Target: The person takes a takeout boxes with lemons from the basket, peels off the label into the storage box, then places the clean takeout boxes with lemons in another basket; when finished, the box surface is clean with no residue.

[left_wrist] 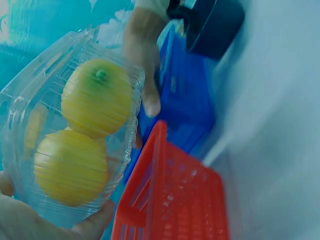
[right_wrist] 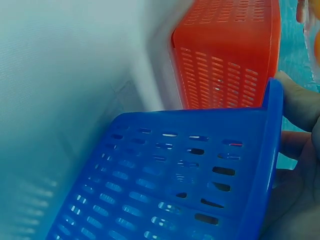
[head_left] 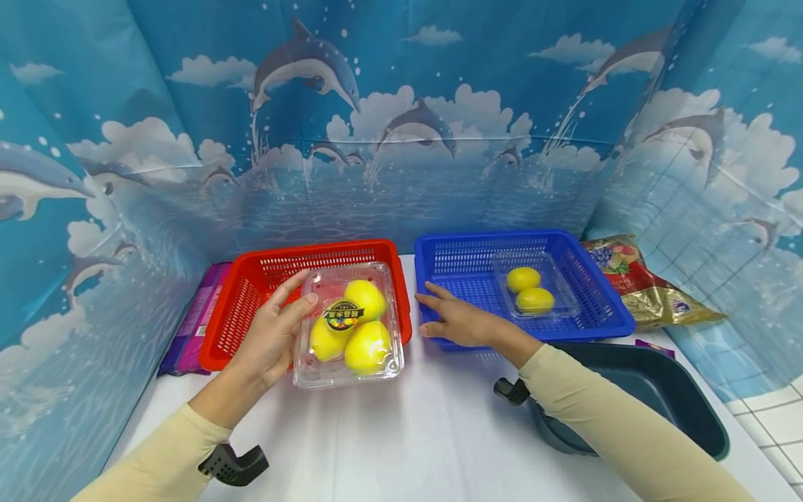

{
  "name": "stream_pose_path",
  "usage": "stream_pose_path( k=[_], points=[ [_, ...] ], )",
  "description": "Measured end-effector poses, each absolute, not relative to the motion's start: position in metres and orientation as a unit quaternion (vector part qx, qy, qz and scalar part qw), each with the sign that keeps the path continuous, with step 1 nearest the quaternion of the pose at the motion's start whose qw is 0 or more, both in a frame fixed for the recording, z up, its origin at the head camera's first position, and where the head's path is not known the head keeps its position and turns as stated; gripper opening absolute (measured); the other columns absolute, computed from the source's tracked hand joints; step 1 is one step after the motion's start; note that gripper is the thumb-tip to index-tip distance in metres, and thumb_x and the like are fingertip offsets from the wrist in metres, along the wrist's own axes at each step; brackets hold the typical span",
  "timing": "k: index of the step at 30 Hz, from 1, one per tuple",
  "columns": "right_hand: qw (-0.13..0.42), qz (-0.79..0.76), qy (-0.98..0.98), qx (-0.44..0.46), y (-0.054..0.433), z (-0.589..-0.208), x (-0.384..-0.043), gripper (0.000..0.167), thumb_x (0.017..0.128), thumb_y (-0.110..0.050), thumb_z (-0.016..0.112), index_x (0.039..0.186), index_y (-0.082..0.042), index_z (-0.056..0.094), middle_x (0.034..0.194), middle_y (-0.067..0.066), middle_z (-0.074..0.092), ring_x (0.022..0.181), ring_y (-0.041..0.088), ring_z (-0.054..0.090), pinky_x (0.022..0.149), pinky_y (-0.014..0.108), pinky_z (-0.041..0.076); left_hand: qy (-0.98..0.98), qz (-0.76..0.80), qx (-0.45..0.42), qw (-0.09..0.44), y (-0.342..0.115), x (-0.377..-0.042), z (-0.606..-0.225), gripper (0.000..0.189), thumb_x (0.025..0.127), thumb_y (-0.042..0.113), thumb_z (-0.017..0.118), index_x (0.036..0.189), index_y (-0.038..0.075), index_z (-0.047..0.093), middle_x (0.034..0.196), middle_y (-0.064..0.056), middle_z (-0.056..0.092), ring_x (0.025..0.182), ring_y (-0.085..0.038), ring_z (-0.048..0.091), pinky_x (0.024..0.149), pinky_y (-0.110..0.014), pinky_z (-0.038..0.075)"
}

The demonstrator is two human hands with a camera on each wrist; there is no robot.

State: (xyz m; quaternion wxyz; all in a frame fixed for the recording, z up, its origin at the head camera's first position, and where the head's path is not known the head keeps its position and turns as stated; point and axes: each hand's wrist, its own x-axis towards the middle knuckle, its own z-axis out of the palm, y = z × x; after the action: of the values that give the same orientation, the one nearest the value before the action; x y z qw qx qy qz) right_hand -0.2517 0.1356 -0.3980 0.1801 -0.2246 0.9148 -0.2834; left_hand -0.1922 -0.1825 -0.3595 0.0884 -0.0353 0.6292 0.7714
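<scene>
My left hand (head_left: pixel 272 331) grips the left side of a clear plastic clamshell box (head_left: pixel 304 373), thumb on its lid. Three lemons (head_left: pixel 366 345) show inside, under a dark round label. The box is tilted and held over the front of the red basket (head_left: pixel 216 348); two of its lemons (left_wrist: pixel 97 97) show close up in the left wrist view. My right hand (head_left: pixel 461 322) is over the left end of the blue basket (head_left: pixel 602 317), fingers spread and holding nothing. In the right wrist view its thumb lies by the blue rim (right_wrist: pixel 272 125); whether it touches, I cannot tell.
A second clear box (head_left: pixel 561 279) with two lemons (head_left: pixel 535 300) lies inside the blue basket. At right are a red and gold bag (head_left: pixel 659 296) and a dark basin (head_left: pixel 677 390) under my right forearm. A purple packet (head_left: pixel 194 328) lies left of the red basket. A dolphin-print curtain (head_left: pixel 401 188) stands behind.
</scene>
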Motion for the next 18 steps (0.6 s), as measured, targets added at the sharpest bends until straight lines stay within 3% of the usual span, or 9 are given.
stream_pose_path(
  k=[13, 18],
  points=[
    [0.181, -0.286, 0.911, -0.236, 0.137, -0.397, -0.251, 0.073, 0.102, -0.036, 0.062, 0.161, -0.009, 0.030, 0.171, 0.014, 0.006, 0.154, 0.043, 0.018, 0.119, 0.060, 0.028, 0.613, 0.782, -0.029, 0.109, -0.161, -0.165, -0.374, 0.056, 0.102, 0.021, 0.063, 0.152, 0.034, 0.041, 0.136, -0.012, 0.052, 0.121, -0.026, 0.056, 0.099, -0.041, 0.054],
    [0.178, -0.289, 0.908, -0.244, 0.139, -0.396, -0.253, 0.069, 0.103, -0.033, 0.060, 0.161, -0.009, 0.030, 0.171, 0.015, 0.006, 0.154, 0.044, 0.017, 0.119, 0.063, 0.026, 0.604, 0.789, -0.028, 0.112, -0.155, -0.159, -0.382, 0.056, 0.101, 0.018, 0.064, 0.150, 0.035, 0.043, 0.122, -0.009, 0.059, 0.111, -0.023, 0.059, 0.094, -0.041, 0.056]
  ],
)
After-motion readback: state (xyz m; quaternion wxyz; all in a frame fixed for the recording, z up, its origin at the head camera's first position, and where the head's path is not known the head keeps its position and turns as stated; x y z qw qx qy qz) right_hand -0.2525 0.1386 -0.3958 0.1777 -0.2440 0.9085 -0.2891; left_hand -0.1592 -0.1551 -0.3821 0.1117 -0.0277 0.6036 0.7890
